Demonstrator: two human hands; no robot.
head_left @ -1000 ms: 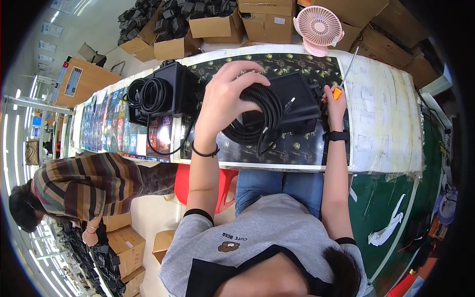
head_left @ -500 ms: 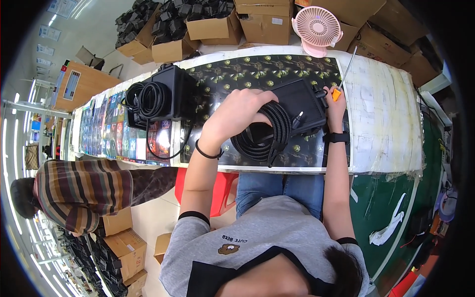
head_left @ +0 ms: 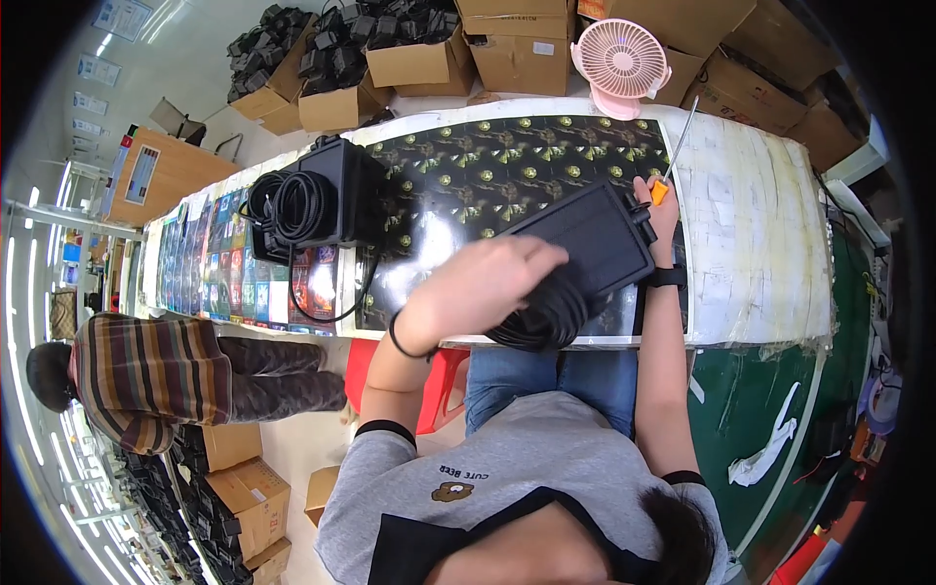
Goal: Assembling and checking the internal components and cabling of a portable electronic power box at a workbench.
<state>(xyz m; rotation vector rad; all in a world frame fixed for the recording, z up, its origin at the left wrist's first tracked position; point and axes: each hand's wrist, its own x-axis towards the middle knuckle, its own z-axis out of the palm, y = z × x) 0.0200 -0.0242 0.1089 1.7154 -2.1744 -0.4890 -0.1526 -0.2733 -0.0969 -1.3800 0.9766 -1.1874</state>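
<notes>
My left hand point(head_left: 487, 281) is closed on the upper part of a coil of ribbed black cable point(head_left: 558, 314), its fingertips over the box's near-left side. The black rectangular box point(head_left: 597, 239) is tilted above the table, partly covered by this hand and the coil. At the box's right edge, beside its small black fitting, my right hand point(head_left: 662, 219) is closed around a screwdriver point(head_left: 660, 192) with an orange handle. Its long metal shaft points away from me. Whether the right fingers also grip the box is hidden.
Another black box point(head_left: 361, 190) with coiled cable point(head_left: 297, 207) stands on the table's left. A pink fan point(head_left: 621, 68) is at the far edge. Cartons point(head_left: 414, 68) of black units line the back. A person in a striped top point(head_left: 151, 370) bends at left, near a red stool point(head_left: 444, 390).
The cable coil and my left hand have moved down toward me. The box has turned and tilted, its near side closer to me. The person at left has shifted.
</notes>
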